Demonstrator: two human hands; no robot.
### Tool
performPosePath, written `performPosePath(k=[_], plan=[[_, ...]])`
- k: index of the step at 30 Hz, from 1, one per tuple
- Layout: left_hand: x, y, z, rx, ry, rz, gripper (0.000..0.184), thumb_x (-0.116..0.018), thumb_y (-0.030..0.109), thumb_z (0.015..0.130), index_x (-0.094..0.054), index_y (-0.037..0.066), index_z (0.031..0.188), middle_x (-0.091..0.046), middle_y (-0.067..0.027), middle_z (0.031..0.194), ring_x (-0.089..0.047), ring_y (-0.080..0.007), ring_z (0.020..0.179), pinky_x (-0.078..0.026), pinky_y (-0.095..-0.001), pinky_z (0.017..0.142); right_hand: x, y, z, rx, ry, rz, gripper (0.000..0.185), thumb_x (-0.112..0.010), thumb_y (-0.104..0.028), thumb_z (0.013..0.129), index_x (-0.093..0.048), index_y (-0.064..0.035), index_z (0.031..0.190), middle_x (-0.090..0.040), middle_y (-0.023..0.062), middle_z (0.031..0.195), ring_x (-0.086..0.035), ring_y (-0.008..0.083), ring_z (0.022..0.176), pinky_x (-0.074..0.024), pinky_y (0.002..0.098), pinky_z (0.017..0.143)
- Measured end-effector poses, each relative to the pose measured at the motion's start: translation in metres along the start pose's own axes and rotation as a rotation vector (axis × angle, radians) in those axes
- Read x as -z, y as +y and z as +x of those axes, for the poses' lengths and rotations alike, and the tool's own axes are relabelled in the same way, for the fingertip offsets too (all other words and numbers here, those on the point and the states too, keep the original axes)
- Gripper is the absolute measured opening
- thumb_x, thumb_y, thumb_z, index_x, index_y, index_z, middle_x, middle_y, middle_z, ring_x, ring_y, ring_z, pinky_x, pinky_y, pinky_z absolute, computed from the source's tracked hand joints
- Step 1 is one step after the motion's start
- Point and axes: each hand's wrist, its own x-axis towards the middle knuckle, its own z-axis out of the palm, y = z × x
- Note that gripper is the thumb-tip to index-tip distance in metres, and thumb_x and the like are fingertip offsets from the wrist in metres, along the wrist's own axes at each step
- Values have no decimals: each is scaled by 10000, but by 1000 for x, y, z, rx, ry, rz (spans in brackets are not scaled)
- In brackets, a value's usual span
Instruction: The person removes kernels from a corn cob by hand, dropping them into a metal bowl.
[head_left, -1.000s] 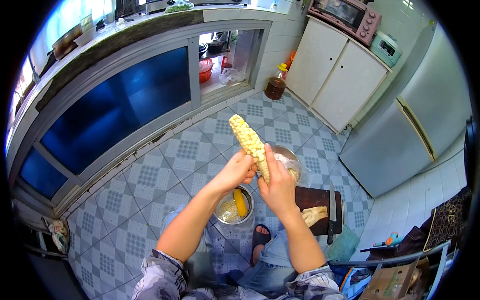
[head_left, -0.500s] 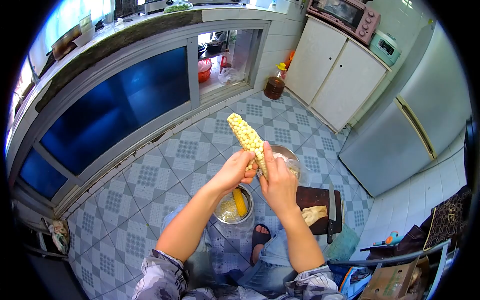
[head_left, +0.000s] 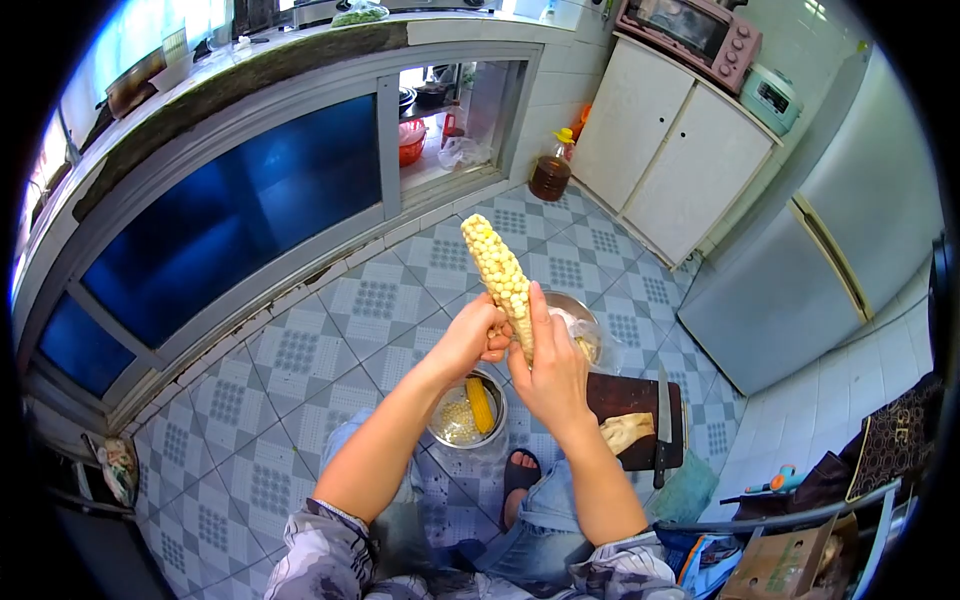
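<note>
A pale corn cob (head_left: pixel 497 272), its lower end stripped of kernels, is tilted up in front of me. My right hand (head_left: pixel 553 365) is wrapped round its lower part, thumb and fingers along the cob. My left hand (head_left: pixel 473 335) is closed against the cob's left side; small kernels seem to show at its fingers. Below my left hand, a metal bowl (head_left: pixel 502 424) on the floor holds loose kernels and a yellow corn cob (head_left: pixel 480 404). Behind my right hand, a second metal bowl (head_left: pixel 571 303) is partly hidden, with a plastic bag at it.
A dark cutting board (head_left: pixel 641 392) with a knife (head_left: pixel 664 420) and pale husks (head_left: pixel 627 431) lies right of my right forearm. A bottle of brown liquid (head_left: pixel 551 172) stands by the white cabinet (head_left: pixel 640 130). The fridge (head_left: pixel 780 290) is at the right.
The cob has tipped slightly more upright, its top moving up and a little right. My left hand has shifted slightly down the cob's side and away from it.
</note>
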Motion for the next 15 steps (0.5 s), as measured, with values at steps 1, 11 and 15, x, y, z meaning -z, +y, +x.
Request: performPosePath(k=[1,11,15], plan=[[1,1,0,-1,-13,-26,210,-384,105,856,-472,63,1042,-438,27,717,-328,-35,530,-249,-183,439,0,0,0,10,6,1,733,-593,-81,728,-268,-18,1382,-500,153,853,-555,324,760,-457,410,647],[-4,6,-4,-50,-17,-152,133,-444,171,910,-489,48,933,-492,-9,745,-390,-37,534,-295,-174,422,-10,2,-3,-53,254,91,676,-594,-55,738,-280,33,1330,-510,205,948,-528,352,892,-436,423,745],[-4,1,-5,-20,-21,-89,127,-517,164,891,-498,40,907,-488,0,728,-369,-27,514,-279,-170,412,-7,13,-1,-284,29,374,502,-619,-84,723,-379,8,1154,-563,221,938,-572,363,862,-453,425,716]])
